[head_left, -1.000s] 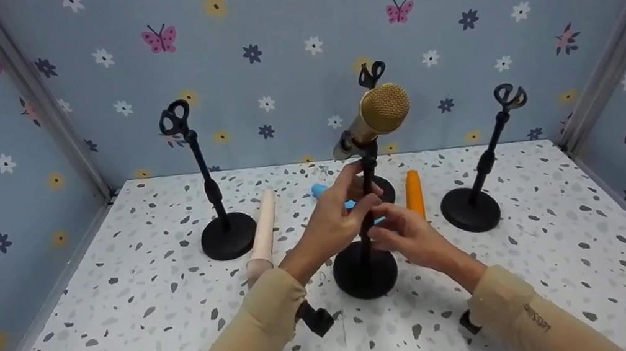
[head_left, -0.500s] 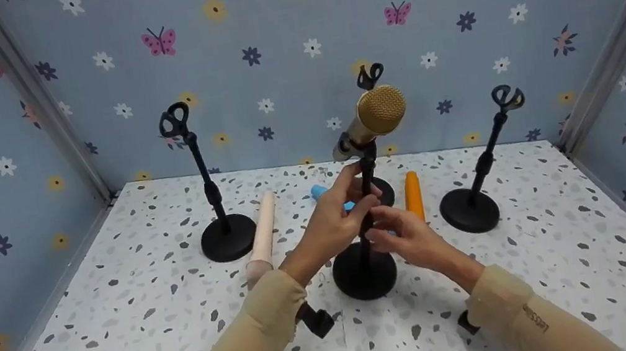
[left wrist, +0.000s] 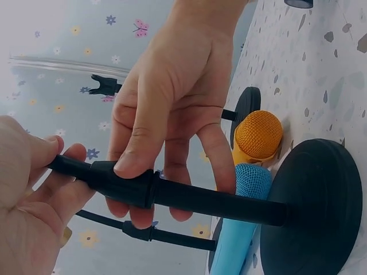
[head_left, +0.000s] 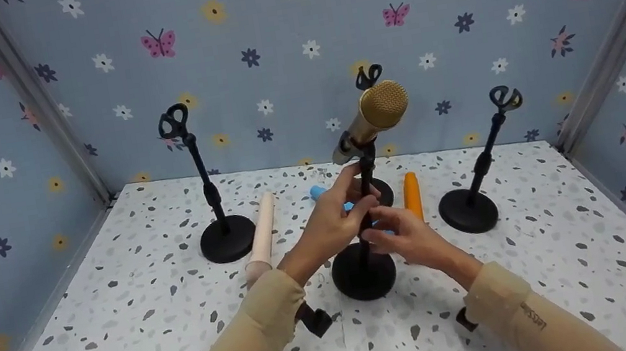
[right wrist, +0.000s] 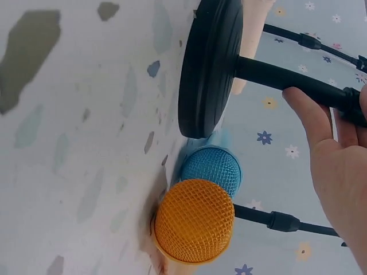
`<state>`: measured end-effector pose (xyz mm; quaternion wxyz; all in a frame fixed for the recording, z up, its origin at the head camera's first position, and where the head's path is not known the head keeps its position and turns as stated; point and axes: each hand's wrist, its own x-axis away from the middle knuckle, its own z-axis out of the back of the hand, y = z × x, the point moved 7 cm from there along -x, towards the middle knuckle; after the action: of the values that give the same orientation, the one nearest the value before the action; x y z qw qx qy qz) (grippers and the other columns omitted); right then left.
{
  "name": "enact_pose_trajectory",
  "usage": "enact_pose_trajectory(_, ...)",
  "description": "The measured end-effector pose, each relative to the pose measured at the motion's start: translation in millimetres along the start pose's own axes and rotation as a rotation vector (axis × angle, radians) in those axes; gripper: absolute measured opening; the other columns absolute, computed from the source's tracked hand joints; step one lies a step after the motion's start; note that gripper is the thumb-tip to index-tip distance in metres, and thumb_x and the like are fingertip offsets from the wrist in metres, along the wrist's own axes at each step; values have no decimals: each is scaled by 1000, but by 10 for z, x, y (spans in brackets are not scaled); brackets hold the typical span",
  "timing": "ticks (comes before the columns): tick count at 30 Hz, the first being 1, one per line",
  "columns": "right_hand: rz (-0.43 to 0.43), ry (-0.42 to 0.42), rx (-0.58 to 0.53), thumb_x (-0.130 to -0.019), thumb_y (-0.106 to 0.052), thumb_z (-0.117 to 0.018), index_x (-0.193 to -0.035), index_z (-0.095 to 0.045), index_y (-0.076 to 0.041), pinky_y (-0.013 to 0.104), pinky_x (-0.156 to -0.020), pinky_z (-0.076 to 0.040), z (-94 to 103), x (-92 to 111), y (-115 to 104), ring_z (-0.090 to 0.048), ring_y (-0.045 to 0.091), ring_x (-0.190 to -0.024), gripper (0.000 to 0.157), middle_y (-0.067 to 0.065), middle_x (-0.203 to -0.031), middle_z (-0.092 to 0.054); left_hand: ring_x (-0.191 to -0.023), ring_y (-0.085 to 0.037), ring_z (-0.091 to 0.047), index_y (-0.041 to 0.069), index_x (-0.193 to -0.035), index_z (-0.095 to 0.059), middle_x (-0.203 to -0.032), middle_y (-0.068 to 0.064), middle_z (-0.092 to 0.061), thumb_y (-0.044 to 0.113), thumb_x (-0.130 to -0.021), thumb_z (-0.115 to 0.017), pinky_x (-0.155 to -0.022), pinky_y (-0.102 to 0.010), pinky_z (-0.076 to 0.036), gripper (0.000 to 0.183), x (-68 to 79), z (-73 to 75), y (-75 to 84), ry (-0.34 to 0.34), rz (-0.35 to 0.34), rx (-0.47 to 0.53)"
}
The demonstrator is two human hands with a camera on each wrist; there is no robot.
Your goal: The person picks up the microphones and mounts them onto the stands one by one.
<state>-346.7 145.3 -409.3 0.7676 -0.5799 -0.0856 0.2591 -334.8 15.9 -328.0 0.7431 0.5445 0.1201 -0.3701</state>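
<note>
The gold microphone [head_left: 382, 106], clipped atop the black stand [left wrist: 218, 203], sits a touch higher than half a second ago, while the round base [head_left: 366, 283] stays put on the desk [head_left: 142, 328]. The left hand [head_left: 330, 223] still pinches the upper rod [left wrist: 71, 166] and the right hand's fingers [left wrist: 132, 160] still clasp the collar [left wrist: 123, 186], suggesting fine adjustment

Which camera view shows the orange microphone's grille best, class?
The right wrist view: the orange microphone's grille is largest and unobstructed there. The left wrist view shows it smaller, beside the blue microphone; the head view shows only orange handle, the grille hidden behind the right hand.
</note>
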Motion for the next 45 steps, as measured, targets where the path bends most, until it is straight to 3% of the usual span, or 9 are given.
enact_pose_trajectory(4, -11, 33, 8, -100, -14, -66, -138, -57, -4, 44, -87, -59, -2, -18, 12, -65, 33, -113, 40, 16, -124, -63, -92, -11, -65, 13, -138, -49, -101, 0, -68, 11, -104, -58, -79, -33, -55, 35, 7, -13, -9, -10, -2, -22)
enact_pose_trajectory(10, -8, 63, -16, -97, -15, -71, -134, -58, -7, 46, -83, -60, -10, -41, 8, -65, 32, -107, 40, 15, -114, -62, -93, -12, -66, 10, -139, -47, -102, -9, -70, 11, -104, -58, -85, -32, -54, 37, 4, -9, 8, -7, -18, -40)
enact_pose_trajectory(18, -8, 14, 45, -100, -19, -67, -130, -63, -4, 43, -86, -59, -43, -48, -21, -66, 31, -108, 33, 13, -123, -64, -94, -9, -65, 10, -140, -48, -102, 1, -68, 13, -105, -57, -82, -30, -55, 36, 7, 11, -9, -16, 25, -36)
enact_pose_trajectory(26, -4, 58, 102, -98, -22, -71, -129, -63, -9, 43, -80, -61, -28, -49, -23, -66, 29, -101, 34, 13, -112, -64, -94, -11, -65, 10, -136, -51, -101, -5, -70, 14, -104, -59, -85, -36, -55, 33, 6, -15, 3, -7, -8, -36)
enact_pose_trajectory(34, -7, 70, 108, -96, -32, -72, -128, -63, -17, 40, -78, -61, -42, -41, -27, -66, 28, -98, 36, 10, -111, -62, -93, -9, -64, 10, -136, -52, -101, -2, -70, 15, -104, -60, -84, -30, -55, 33, 10, 3, -2, -3, 7, -37)
enact_pose_trajectory(45, 45, 29, 141, -100, -25, -67, -131, -61, -10, 42, -78, -61, -38, -30, -22, -66, 32, -94, 35, 10, -107, -63, -96, -13, -70, 11, -141, -55, -100, -5, -72, 17, -102, -63, -89, -32, -55, 40, 15, 30, -8, -9, -5, -2)
